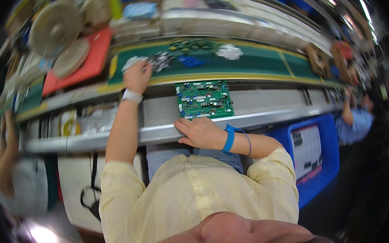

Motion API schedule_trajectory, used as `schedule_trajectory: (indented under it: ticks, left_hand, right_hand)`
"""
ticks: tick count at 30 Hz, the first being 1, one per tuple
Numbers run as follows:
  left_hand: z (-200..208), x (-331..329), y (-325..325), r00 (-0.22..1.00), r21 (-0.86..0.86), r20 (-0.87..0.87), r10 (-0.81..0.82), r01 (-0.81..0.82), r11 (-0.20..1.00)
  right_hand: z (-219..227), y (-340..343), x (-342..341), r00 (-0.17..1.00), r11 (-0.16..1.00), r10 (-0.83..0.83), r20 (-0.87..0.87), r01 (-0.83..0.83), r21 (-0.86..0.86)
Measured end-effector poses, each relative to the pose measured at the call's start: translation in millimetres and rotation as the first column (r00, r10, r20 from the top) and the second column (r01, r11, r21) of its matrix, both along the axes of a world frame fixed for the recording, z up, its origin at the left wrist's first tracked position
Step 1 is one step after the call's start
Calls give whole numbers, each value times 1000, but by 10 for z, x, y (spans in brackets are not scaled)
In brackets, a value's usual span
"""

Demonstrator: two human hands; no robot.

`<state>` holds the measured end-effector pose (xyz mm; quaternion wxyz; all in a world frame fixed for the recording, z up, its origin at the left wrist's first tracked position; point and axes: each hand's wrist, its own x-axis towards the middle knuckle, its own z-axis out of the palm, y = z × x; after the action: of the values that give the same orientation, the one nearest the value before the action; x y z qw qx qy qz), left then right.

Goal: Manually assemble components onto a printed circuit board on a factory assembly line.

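1. Closest in: pale yellow shirt (194,181), then the right hand (203,132) with a blue wristband (228,140). It's lying over the metal rail (267,123), right by the board's near edge. The digits I can see sit a bit apart, not clamped on anything. Can't tell if it's actually touching the board.
2. Off to the right and lower down there's a blue bin (331,150) with a white sheet (306,148) in it.
3. The green circuit board (205,98) — packed with small parts — lies just beyond the right hand, between the rail and the belt.
4. Left hand (137,77), pale band (132,96) on the wrist, is stretched out to the silvery pile (133,63) on the green belt (258,65). Fingers bend down there; can't tell if they're pinching a piece.
5. More piles near it: black-and-grey (161,62), blue (191,61), dark green (193,44), white (229,52).
6. Farther left, a round tub (56,26) stands by a red sheet (98,61) — pretty blurry.
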<state>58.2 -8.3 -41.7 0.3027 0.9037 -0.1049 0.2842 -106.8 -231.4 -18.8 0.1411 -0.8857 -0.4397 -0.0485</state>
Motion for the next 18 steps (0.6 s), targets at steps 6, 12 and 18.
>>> schedule_trajectory:
  ticks: [6,12,18]
  left_hand:
    - [67,-38,-78,999,36,-16,-38,39,999]
    - [66,-58,-149,997,19,-62,-39,40,999]
    - [30,-78,-169,996,15,-79,-31,32,999]
  right_hand:
    - [147,-999,-103,933,936,-353,-69,351,-33]
    - [125,-2080,-146,708,701,-704,51,705,-107]
    - [60,-3230,-22,357,325,-916,184,928,-182]
